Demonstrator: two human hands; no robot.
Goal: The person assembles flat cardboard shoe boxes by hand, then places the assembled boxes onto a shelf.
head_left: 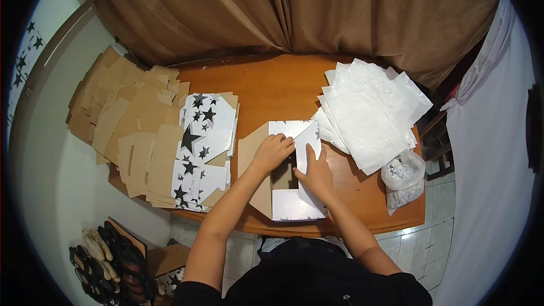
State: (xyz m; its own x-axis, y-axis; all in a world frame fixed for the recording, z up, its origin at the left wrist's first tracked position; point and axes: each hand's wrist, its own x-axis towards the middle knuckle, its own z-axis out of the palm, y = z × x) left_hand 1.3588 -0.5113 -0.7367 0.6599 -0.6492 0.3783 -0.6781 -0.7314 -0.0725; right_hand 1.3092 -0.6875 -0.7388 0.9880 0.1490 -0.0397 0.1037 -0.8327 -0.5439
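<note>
A partly folded cardboard box point(299, 207), white with star print on one side and plain brown on the other, lies on the table in front of me. Its brown lid panel spreads out to the left, and a dark opening shows in the middle. My left hand point(274, 152) reaches over the opening, its bent fingers closed at the far inner corner. On the right, my right hand point(315, 174) grips the white side panel, thumb toward the opening and fingers across the panel. The fingertips' undersides are hidden.
Flat brown cardboard blanks point(136, 119) are heaped at the left, with star-printed white blanks point(221, 118) beside them. White sheets point(371, 116) are piled at the right, near a clear plastic bag point(403, 178) of crumpled bits. Brown curtains point(226, 11) hang behind the wooden table point(260, 88). Shoes point(107, 255) stand lower left.
</note>
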